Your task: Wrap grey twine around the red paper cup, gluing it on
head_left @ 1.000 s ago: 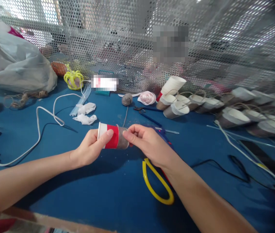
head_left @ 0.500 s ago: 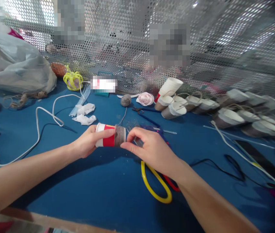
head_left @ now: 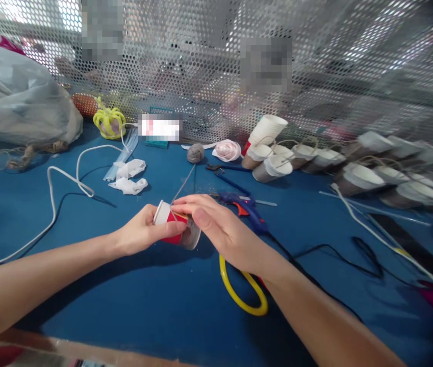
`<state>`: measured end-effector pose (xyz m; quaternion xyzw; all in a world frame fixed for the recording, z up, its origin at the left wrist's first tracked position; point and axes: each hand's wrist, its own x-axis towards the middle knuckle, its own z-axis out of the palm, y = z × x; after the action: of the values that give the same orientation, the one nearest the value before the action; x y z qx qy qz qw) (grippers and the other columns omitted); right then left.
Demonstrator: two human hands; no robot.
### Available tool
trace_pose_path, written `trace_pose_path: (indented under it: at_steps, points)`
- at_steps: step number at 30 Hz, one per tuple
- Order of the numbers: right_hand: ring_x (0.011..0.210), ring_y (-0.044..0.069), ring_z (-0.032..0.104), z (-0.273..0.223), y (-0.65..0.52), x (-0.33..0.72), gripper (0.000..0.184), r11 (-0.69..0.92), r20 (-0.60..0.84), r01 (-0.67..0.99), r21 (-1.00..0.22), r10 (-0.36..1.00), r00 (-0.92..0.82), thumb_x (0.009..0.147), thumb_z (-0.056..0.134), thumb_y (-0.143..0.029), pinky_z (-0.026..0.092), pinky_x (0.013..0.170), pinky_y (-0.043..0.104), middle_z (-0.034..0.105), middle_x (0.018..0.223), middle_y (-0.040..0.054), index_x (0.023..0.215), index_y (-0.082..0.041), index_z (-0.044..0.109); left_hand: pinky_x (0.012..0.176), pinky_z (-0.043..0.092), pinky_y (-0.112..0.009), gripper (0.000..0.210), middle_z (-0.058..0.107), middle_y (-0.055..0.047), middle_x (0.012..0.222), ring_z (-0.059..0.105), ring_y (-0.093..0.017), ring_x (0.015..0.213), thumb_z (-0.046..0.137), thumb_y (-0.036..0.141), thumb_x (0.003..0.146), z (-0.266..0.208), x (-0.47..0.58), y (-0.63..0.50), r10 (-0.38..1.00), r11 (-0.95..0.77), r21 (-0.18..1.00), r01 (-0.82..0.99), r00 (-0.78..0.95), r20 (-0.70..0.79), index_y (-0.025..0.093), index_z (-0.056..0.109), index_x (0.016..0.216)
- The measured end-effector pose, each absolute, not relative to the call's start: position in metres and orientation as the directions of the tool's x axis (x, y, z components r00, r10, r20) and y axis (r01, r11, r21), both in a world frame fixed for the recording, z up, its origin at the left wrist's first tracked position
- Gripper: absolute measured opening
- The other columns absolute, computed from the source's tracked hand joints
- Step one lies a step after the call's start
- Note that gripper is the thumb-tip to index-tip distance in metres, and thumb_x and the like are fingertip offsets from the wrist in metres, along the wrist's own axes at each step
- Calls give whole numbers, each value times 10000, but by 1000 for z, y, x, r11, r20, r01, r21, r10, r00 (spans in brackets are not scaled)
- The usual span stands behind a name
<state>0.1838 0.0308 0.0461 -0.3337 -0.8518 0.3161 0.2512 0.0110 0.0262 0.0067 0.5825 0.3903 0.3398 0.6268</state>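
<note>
My left hand (head_left: 139, 232) is closed around a red and white paper cup (head_left: 162, 212), its thumb along the side. Grey yarn is wound around the cup's base end, partly covered by my fingers. The cup lies tilted above the table. My right hand (head_left: 216, 229) reaches over the cup with fingers stretched out flat and thumb apart, fingertips at the yarn strand (head_left: 183, 183). That strand runs taut from a grey yarn ball (head_left: 195, 153) to the cup. Whether the right fingers pinch the strand is hard to see.
Right of the cup lie a blue glue gun (head_left: 252, 211) and yellow-handled scissors (head_left: 239, 298). Behind are pliers (head_left: 231, 178), a pink ribbon roll (head_left: 227, 151) and several wrapped cups (head_left: 273, 169). A white cable (head_left: 53, 204) winds across the left; a perforated metal screen (head_left: 201, 61) stands behind.
The cup has tilted, its base end dropping toward me. My right hand has moved from the base end over the top of the cup, its fingers straightening from a curl.
</note>
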Motion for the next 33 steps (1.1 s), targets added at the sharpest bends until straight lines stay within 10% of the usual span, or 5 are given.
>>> trace_pose_path:
  at_steps: [11, 16, 25, 28, 33]
  points:
    - [470, 93, 474, 51, 47, 206, 304, 185, -31, 643, -743, 950, -310, 860, 384, -392, 387, 473, 219, 509, 531, -24, 845, -157, 577, 448, 301, -178, 252, 520, 32, 486, 407, -55, 430, 638, 362, 643, 5, 9, 33, 914, 314, 929, -195, 328, -240, 115, 605, 607]
    - [476, 93, 528, 53, 39, 205, 229, 146, -399, 672, -726, 707, -584, 774, 527, -278, 408, 454, 192, 566, 574, -24, 958, -148, 567, 496, 373, -188, 239, 615, -8, 583, 506, -85, 496, 656, 326, 628, 9, 7, 37, 933, 309, 902, -302, 283, -224, 101, 659, 711]
    - [461, 71, 521, 87, -3, 210, 210, 306, -448, 525, -794, 288, -846, 841, 452, -195, 416, 509, 159, 560, 473, -53, 782, -192, 653, 542, 371, -190, 260, 617, -22, 654, 508, -86, 554, 631, 330, 675, 3, 6, 43, 959, 238, 930, -280, 220, -179, 94, 661, 782]
    - [454, 87, 537, 89, 14, 225, 293, 235, -421, 652, -721, 598, -682, 866, 381, -349, 411, 454, 183, 622, 568, -14, 798, -192, 618, 514, 335, -179, 270, 576, 0, 601, 463, -67, 517, 621, 360, 687, -3, 5, 43, 947, 258, 942, -216, 251, -202, 101, 642, 761]
    - [650, 218, 598, 65, 65, 264, 340, 83, -130, 988, -132, 986, -100, 812, 393, -487, 403, 568, 311, 655, 717, 74, 748, -201, 565, 472, 256, -187, 311, 462, 35, 514, 355, -55, 471, 575, 395, 705, -9, 6, 40, 949, 183, 981, -59, 270, -161, 110, 537, 585]
